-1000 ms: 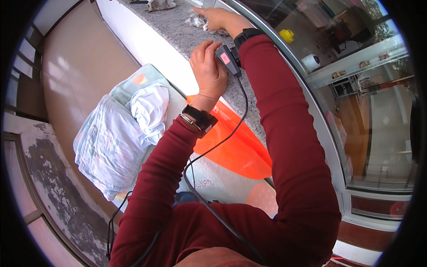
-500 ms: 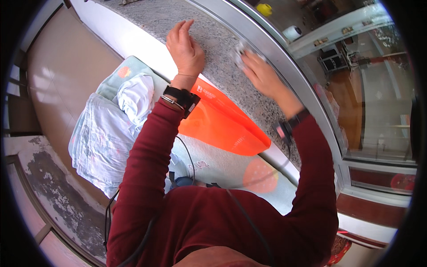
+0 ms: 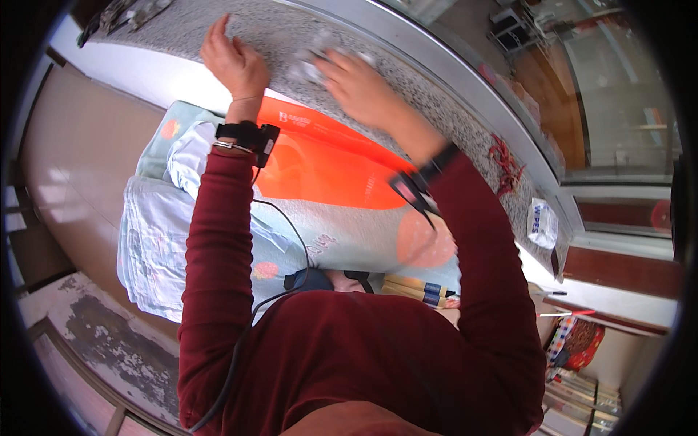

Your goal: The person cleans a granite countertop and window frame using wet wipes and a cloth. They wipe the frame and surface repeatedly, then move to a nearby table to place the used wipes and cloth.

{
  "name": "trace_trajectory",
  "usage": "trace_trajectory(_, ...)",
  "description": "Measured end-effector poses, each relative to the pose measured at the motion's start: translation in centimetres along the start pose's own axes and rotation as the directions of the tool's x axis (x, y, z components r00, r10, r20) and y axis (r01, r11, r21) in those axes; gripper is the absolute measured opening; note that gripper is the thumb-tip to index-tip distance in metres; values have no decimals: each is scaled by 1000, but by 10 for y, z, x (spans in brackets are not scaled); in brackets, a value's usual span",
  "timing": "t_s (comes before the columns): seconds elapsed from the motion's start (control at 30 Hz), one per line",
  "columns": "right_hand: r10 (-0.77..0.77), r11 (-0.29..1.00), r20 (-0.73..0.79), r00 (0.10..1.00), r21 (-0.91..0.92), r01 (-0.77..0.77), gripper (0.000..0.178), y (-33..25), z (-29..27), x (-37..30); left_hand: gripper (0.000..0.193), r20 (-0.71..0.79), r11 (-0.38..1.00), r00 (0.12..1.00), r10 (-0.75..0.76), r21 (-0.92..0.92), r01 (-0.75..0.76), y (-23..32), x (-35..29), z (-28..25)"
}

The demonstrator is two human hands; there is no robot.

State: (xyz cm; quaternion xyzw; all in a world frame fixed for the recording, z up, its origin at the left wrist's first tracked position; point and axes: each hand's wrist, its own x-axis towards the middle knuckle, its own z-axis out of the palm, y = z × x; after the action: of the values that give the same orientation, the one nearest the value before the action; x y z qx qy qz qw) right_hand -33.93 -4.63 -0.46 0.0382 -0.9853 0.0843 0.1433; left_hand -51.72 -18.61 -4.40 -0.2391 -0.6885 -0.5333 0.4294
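Note:
My right hand presses a crumpled white wipe against the speckled grey granite sill. Blur softens the wipe and the fingertips on it. To its left, my left hand is open and holds nothing, its fingers stretched out near the sill's inner edge; whether it touches the stone I cannot tell. Below both hands, a bright orange bag lies along the wall side of a pale green blanket with peach-coloured spots.
Red dried-looking strands and a white packet with blue print lie on the sill's right part. Dark clutter sits at its far left. A sliding window frame borders it. Folded light-blue bedding rests at left. A black cable hangs by my left arm.
Both hands have shifted left along the sill, the wipe moving with my right hand. The view has swung too, bringing the red strands and white packet into sight.

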Motion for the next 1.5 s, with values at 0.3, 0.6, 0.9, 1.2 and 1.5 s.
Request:
trace_trajectory(0.3, 119, 989, -35, 992, 88, -116, 35, -12, -39, -103, 44, 73, 998, 996, 43, 41, -46, -2, 0, -2)
trace_trajectory(0.6, 546, 838, -277, 791, 186, -513, 29, -23, -72, -250, 46, 108, 998, 992, 66, -4, -66, -5, -1, -2)
trace_trajectory(0.9, 484, 868, -193, 854, 231, -440, 36, -20, -73, -207, 48, 208, 995, 976, 60, 65, -75, -9, 4, -2)
trace_trajectory(1.2, 251, 967, -231, 940, 111, -230, 47, -11, -58, -203, 57, 294, 996, 953, -77, -14, 84, -42, 7, 5)
trace_trajectory(1.5, 102, 993, -277, 955, -29, -115, 41, 4, -43, -208, 43, 88, 891, 993, -84, 453, 35, -19, -85, -237)
